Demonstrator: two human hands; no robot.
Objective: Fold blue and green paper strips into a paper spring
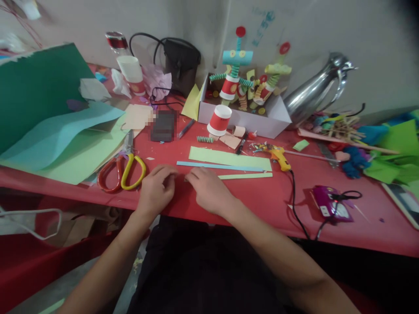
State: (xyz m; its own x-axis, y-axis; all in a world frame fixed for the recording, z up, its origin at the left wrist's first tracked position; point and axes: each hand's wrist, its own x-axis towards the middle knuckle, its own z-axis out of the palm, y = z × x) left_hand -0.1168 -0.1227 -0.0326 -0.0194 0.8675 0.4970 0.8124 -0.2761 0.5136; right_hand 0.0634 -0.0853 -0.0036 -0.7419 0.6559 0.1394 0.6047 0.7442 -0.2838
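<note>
My left hand [157, 188] is curled at the front edge of the table, thumb close to the fingers; whatever sits between its fingertips is too small to make out. Just across from it, my right hand [208, 189] is closed, fingertips pinched at the left end of a narrow pale green paper strip [245, 176]. That strip runs out to the right from behind the hand. A blue paper strip [222, 166] lies right behind my fingers, partly over a wider pale green paper piece [203, 155]. Left of my left hand are scissors [133, 171] with red and yellow handles.
A yellow glue gun [279, 158] lies right, its cord passing near a purple power box [331, 203]. Behind stand a paper cup [219, 120], a white box [244, 118] with paper-cup figures and a steel jug [316, 87]. Coloured paper sheets [72, 161] cover the left.
</note>
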